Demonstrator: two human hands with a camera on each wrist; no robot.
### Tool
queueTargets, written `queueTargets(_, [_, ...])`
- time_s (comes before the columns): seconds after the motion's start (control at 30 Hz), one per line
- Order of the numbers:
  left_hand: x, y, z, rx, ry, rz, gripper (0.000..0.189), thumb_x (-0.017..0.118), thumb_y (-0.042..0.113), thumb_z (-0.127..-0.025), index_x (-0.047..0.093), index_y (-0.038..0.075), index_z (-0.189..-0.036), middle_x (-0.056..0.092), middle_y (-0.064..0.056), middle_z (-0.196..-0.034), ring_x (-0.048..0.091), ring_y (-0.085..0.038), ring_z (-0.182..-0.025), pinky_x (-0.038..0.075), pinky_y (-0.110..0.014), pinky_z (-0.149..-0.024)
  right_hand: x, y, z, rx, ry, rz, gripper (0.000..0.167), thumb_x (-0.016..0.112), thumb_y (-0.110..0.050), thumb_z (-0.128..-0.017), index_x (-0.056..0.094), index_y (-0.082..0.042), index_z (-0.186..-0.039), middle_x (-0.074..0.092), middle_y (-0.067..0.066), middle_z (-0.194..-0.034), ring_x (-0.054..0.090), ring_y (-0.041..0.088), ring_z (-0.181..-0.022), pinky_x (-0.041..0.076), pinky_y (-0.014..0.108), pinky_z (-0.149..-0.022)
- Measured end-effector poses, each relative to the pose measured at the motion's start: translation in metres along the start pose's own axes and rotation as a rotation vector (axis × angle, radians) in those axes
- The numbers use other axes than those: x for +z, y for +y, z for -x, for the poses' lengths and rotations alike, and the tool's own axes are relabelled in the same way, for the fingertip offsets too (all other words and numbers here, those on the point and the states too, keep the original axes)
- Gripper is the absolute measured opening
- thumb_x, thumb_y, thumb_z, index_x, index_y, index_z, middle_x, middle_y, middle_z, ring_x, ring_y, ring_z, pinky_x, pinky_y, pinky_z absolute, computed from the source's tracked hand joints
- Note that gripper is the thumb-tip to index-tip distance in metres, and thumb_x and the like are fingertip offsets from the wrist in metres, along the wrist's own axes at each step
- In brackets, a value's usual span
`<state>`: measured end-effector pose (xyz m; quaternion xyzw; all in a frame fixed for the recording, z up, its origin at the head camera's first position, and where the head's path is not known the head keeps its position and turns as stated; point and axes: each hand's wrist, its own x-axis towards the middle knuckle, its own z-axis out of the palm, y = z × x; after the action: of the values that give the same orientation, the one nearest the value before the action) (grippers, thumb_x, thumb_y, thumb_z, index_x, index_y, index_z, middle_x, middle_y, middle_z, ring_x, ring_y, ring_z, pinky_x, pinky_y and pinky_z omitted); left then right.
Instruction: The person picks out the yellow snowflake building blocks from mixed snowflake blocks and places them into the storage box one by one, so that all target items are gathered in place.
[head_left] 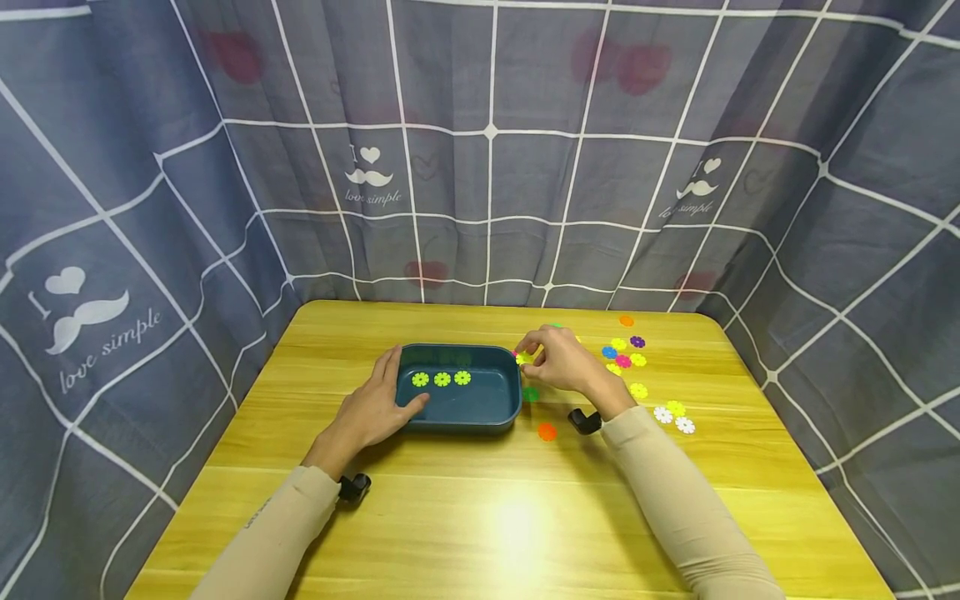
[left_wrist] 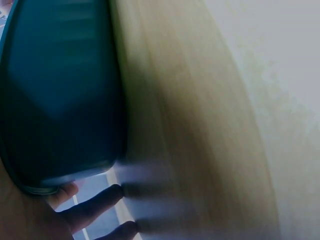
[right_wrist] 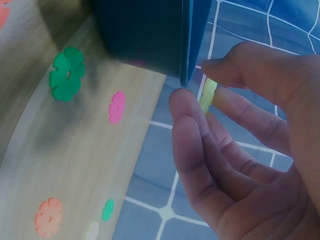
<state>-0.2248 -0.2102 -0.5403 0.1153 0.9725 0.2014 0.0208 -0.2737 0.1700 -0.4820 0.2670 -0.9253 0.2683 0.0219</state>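
Observation:
My left hand (head_left: 375, 407) holds the left end of a dark blue rectangular tray (head_left: 480, 408), its thumb over the near rim and its fingers along the left side. Three yellow-green flower-shaped plastic pieces (head_left: 442, 379) lie in a row inside the tray. At the tray's right end, my right hand (head_left: 564, 360) pinches another yellow-green flower piece (right_wrist: 208, 95) between thumb and fingertips. That piece is seen edge-on in the right wrist view, close to the tray's rim. The left wrist view is blurred.
Near the tray's right side lie a green flower piece (head_left: 531, 394) and an orange one (head_left: 547, 432). Several more, including a blue (head_left: 610, 352), a purple (head_left: 637, 342) and a white piece (head_left: 685, 425), are scattered on the right of the wooden table (head_left: 450, 517). A checked curtain (head_left: 450, 175) hangs behind.

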Motion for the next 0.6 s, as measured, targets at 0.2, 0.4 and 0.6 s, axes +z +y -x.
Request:
queueTargets(0.2, [-0.0003, 0.0006, 0.0005, 0.000, -0.002, 0.000, 0.116, 0.062, 0.072, -0.111, 0.005, 0.007, -0.188, 0.017, -0.023, -0.195, 0.062, -0.054, -0.156, 0.057, -0.075, -0.120, 0.0013, -0.0036, -0.0020, 0.000, -0.012, -0.017, 0.026, 0.091, -0.011, -0.099, 0.088, -0.007, -0.124, 0.079, 0.015, -0.113, 0.088, 0.017, -0.087, 0.072, 0.040, -0.086])
queueTargets(0.4, [-0.0004, 0.0009, 0.0015, 0.004, 0.003, 0.007, 0.117, 0.061, 0.075, -0.111, 0.005, 0.007, -0.189, 0.016, -0.023, -0.195, 0.060, -0.055, -0.158, 0.055, -0.077, -0.120, 0.0034, -0.0053, -0.0047, -0.027, -0.012, -0.009, 0.025, 0.090, -0.011, -0.098, 0.087, -0.006, -0.123, 0.080, 0.013, -0.111, 0.085, 0.013, -0.083, 0.071, 0.033, -0.081])
queueTargets(0.6, [-0.0007, 0.0018, 0.0024, 0.001, 0.005, 0.012, 0.116, 0.063, 0.072, -0.111, 0.004, 0.008, -0.189, 0.015, -0.022, -0.196, 0.060, -0.056, -0.158, 0.055, -0.079, -0.120, 0.0048, -0.0076, -0.0082, -0.041, -0.029, 0.018, 0.025, 0.091, -0.013, -0.099, 0.088, -0.008, -0.123, 0.081, 0.010, -0.112, 0.078, 0.010, -0.082, 0.069, 0.032, -0.082])
